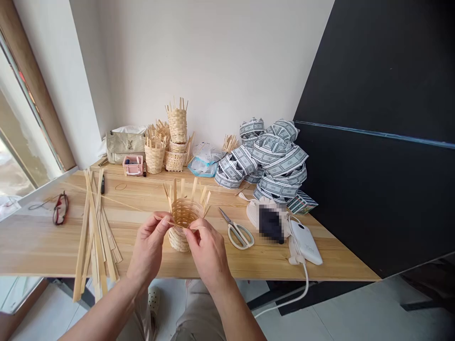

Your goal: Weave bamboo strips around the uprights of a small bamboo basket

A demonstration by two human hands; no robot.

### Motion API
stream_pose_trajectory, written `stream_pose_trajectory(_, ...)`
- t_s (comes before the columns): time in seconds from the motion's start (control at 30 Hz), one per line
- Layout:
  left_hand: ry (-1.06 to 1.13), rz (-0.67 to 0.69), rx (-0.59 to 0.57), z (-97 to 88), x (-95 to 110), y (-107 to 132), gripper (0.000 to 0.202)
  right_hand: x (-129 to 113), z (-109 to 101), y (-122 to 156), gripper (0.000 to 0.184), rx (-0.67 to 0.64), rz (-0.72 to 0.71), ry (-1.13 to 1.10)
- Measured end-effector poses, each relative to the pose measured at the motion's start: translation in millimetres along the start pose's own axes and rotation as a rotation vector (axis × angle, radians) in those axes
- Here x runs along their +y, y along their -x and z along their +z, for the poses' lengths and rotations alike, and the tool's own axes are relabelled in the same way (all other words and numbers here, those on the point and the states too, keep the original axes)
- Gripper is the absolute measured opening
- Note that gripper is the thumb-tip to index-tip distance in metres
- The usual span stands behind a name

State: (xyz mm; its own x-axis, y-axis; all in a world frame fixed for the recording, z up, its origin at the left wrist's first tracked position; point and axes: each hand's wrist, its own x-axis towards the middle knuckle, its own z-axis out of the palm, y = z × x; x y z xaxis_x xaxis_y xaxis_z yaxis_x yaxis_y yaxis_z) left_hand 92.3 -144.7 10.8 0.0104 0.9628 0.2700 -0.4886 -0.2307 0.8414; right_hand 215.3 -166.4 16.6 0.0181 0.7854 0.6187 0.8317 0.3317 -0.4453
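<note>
A small half-woven bamboo basket [182,215] with upright strips sticking out of its rim is held above the front of the wooden table [42,241]. My left hand [151,246] pinches a thin bamboo strip at the basket's left rim. My right hand [206,251] is closed on the basket's right side, fingers pinching the same thin strip at the rim. Both hands are touching the basket.
Long bamboo strips [94,237] lie at the left, glasses [60,208] further left. Scissors [236,231] lie right of the basket, then a white power bank [306,242] with a cable. Finished baskets [170,142], a pink box, a bag and rolled patterned bands [273,156] stand at the back.
</note>
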Motion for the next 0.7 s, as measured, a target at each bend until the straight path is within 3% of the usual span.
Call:
stream_pose_trajectory(0.13, 0.001, -0.033, 0.075, -5.3, -7.2, -9.1, 0.017, 2.9, 3.0, -1.4, 0.010, 0.006, 0.001, 0.007)
stream_pose_trajectory(0.3, 0.050, -0.169, 0.202, -7.7, -19.9, -12.2, 0.027, 7.5, 4.1, 0.0, 0.008, 0.020, -0.010, -0.035)
stream_pose_trajectory(0.4, 0.046, -0.163, 0.236, -7.4, -22.8, -11.0, 0.025, 10.7, 4.5, 2.4, 0.008, 0.029, -0.005, -0.097)
stream_pose_trajectory(0.47, 0.047, -0.162, 0.221, -7.4, -23.6, -11.1, 0.028, 13.1, 5.5, 4.5, 0.011, 0.039, 0.015, -0.162)
stream_pose_trajectory(0.6, 0.091, -0.184, 0.076, -8.9, -26.1, -15.2, 0.044, 18.1, 11.1, 9.4, 0.034, 0.038, 0.061, -0.361)
stream_pose_trajectory(0.7, 0.090, -0.177, 0.074, -10.8, -29.0, -17.6, 0.049, 20.3, 15.1, 13.7, 0.036, 0.141, 0.061, -0.492)
